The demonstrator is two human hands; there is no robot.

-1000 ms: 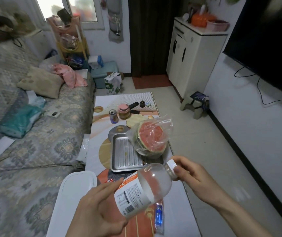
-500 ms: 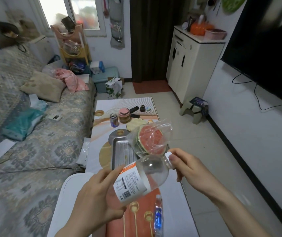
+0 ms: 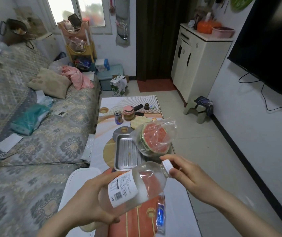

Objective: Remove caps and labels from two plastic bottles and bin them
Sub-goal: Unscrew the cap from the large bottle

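A clear plastic bottle (image 3: 147, 182) with a white printed label (image 3: 122, 189) is held tilted above the near end of the low table, neck pointing up and right. My left hand (image 3: 89, 200) grips its lower body from underneath. My right hand (image 3: 186, 175) has thumb and fingers closed on the white cap (image 3: 168, 165), which sits on the neck. A second clear bottle with a blue label (image 3: 160, 214) lies on the table (image 3: 174, 199) below the held one, partly hidden by it.
A metal tray (image 3: 125, 153) and a bagged watermelon half (image 3: 154, 139) sit just beyond my hands. A can (image 3: 118, 117), a pink-lidded jar (image 3: 128, 112) and small items stand farther back. A white bin lid (image 3: 78, 178) is at left, beside the sofa (image 3: 34, 134). Tiled floor lies to the right.
The bottle has turned in my hands, so the barcode side of the label now faces me. My right hand stays on the cap, and the view has tilted up slightly.
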